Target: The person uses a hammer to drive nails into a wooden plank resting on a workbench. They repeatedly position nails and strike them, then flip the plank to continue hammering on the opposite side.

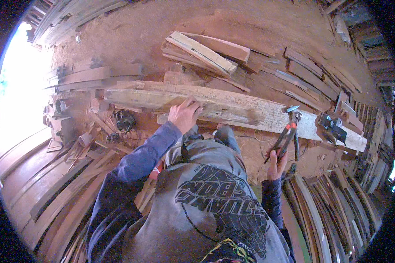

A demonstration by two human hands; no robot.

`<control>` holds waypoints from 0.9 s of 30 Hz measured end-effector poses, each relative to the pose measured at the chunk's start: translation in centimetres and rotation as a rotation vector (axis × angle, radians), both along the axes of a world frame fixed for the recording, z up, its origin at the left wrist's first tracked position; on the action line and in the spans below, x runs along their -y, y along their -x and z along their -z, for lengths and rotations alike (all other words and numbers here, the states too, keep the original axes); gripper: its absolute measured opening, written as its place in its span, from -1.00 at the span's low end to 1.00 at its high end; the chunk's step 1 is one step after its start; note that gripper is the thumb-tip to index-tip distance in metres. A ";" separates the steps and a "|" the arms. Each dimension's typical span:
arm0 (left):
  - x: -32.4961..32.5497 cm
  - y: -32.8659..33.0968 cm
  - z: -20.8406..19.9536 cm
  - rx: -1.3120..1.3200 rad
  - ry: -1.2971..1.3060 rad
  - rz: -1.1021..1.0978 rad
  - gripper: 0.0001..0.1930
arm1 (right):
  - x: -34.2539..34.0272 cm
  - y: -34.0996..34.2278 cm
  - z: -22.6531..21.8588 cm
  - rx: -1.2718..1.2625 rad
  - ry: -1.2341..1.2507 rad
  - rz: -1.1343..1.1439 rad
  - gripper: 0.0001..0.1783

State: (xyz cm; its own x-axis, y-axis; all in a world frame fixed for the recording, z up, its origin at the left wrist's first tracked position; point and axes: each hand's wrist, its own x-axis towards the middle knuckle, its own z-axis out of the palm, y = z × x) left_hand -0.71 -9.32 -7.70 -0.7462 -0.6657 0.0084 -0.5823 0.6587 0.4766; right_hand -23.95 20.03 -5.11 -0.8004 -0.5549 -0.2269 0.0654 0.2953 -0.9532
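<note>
Spanning the work area in front of the person, a long, pale, rough-faced wooden plank (254, 105) lies crosswise; it looks heavy and stiff, best lifted by both ends, with splinters likely along the edges. Along its near side runs a shorter, weathered brown timber (237, 115), probably equally rigid. A long-handled metal hand tool with dark grips and orange-red accents (285, 136) reaches over the near edge; it appears rigid and fairly light, safest held low on the handles. A black, compact machine (332, 129) sits toward the plank's right end. The left hand (185, 116) rests on the timber, fingers bent; whether it presses or grips cannot be told. The right hand (277, 163) is closed around the tool's lower handles. Smallest, a bluish pointed metal head (291, 108) shows beside the tool's tip; whether they join is unclear.
</note>
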 end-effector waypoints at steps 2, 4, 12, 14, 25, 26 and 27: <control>0.7 0.2 0.3 0.119 -0.049 0.089 -0.85 | 0.7 -2.2 -2.0 0.075 -0.006 -0.036 -0.72; 1.4 0.2 0.7 0.123 -0.053 0.151 -0.83 | 1.7 -3.9 -3.3 0.075 -0.072 -0.040 -0.77; 4.6 -1.9 -0.2 -0.045 -0.215 -0.007 -0.82 | 2.2 -9.8 -6.7 0.318 -0.076 -0.051 -0.87; 6.8 -3.5 -1.4 0.085 -0.228 -0.023 -0.67 | 2.1 -10.7 -7.0 0.382 -0.072 -0.026 -0.89; 12.0 -7.7 -0.1 0.323 0.051 0.382 -0.14 | 7.1 -13.7 -9.9 0.833 -0.129 -0.235 -0.48; 12.0 -7.8 0.6 0.325 0.048 0.407 -0.14 | 7.8 -14.0 -10.2 0.899 -0.100 -0.218 -0.48; 11.8 -7.9 1.3 0.287 0.121 0.410 -0.16 | 8.2 -14.3 -10.5 0.972 -0.058 -0.200 -0.49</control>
State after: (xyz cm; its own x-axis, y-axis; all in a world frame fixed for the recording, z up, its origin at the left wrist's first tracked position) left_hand 7.23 -21.10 -9.03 -0.9293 -0.3246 -0.1764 -0.3606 0.9008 0.2420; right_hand -9.62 11.80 5.36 -0.1451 -0.6265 -0.7658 0.7544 0.4307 -0.4953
